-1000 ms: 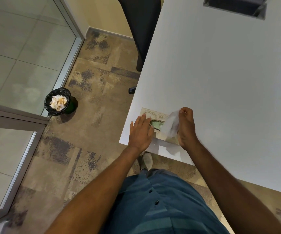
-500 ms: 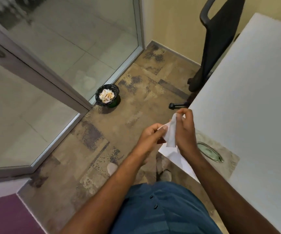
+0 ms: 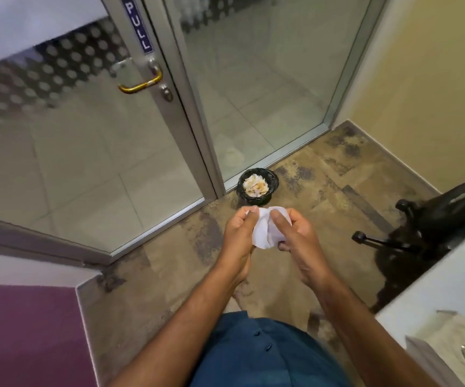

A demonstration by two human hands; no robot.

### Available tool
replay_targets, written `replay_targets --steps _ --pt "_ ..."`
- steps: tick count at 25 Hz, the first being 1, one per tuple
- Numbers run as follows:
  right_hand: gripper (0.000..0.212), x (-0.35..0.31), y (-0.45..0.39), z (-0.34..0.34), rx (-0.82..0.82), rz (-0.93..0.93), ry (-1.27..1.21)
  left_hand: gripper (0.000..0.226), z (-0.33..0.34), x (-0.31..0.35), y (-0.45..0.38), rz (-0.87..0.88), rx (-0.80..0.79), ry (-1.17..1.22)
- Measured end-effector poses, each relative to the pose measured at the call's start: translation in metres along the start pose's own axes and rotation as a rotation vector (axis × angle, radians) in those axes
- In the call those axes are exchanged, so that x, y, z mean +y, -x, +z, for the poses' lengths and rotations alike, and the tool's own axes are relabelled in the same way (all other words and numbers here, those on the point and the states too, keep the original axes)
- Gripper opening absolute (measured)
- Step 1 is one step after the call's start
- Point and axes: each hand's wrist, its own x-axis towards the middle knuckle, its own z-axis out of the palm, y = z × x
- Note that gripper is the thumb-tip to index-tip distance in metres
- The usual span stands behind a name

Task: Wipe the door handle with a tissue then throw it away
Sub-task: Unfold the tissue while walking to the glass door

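Observation:
A white tissue [image 3: 262, 233] is stretched between both hands in the middle of the view. My left hand [image 3: 239, 233] pinches its left edge and my right hand [image 3: 295, 236] pinches its right edge. The gold door handle [image 3: 141, 82] sits on a glass door with a metal frame [image 3: 181, 118] at the upper left, well beyond my hands. A small black bin [image 3: 257, 187] holding crumpled tissues stands on the floor at the foot of the door frame, just past my hands.
A blue PULL sign [image 3: 138, 23] is on the door frame above the handle. A black office chair [image 3: 426, 227] stands at the right. A white table corner [image 3: 426, 311] carries a tissue box [image 3: 460, 344] at the lower right. A purple surface [image 3: 27, 336] fills the lower left.
The view has turned from the table towards the door. The tissue came out of the box on the table, and both hands now hold it spread in front of me.

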Motion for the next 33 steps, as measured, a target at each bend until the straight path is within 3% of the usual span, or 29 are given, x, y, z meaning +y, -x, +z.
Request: replay_targets --steps 4,9,15,17,20,22,24,27,30,33 --pt "0.015 -0.008 -0.047 0.084 -0.075 -0.069 0.018 0.024 -0.078 0.056 -0.025 0.159 0.115 0.042" --pt "0.018 -0.020 -0.099 0.163 -0.093 0.028 -0.105 0.026 -0.141 0.098 -0.057 0.295 0.262 -0.015" --pt "0.013 -0.036 -0.162 0.229 0.081 0.072 -0.087 0.026 -0.179 0.136 -0.108 0.358 0.373 -0.094" --pt "0.013 -0.044 -0.181 0.244 0.023 -0.001 -0.004 0.023 -0.188 0.156 -0.130 0.383 0.411 -0.095" --pt "0.042 -0.063 -0.217 0.268 -0.191 0.004 0.166 0.026 -0.201 0.181 -0.166 0.401 0.449 -0.112" --pt "0.047 -0.080 -0.245 0.282 -0.348 0.023 0.218 0.026 -0.207 0.197 -0.188 0.400 0.446 -0.167" --pt "0.034 -0.096 -0.275 0.292 -0.429 0.021 0.228 0.031 -0.213 0.211 -0.212 0.390 0.472 -0.188" --pt "0.008 -0.111 -0.323 0.298 -0.389 0.055 0.237 0.030 -0.220 0.229 -0.244 0.403 0.538 -0.133" --pt "0.009 -0.117 -0.349 0.301 -0.360 0.101 0.246 0.027 -0.223 0.231 -0.267 0.348 0.571 -0.094" --pt "0.008 -0.131 -0.362 0.308 -0.334 -0.107 0.363 0.024 -0.225 0.240 -0.286 0.320 0.600 -0.041"
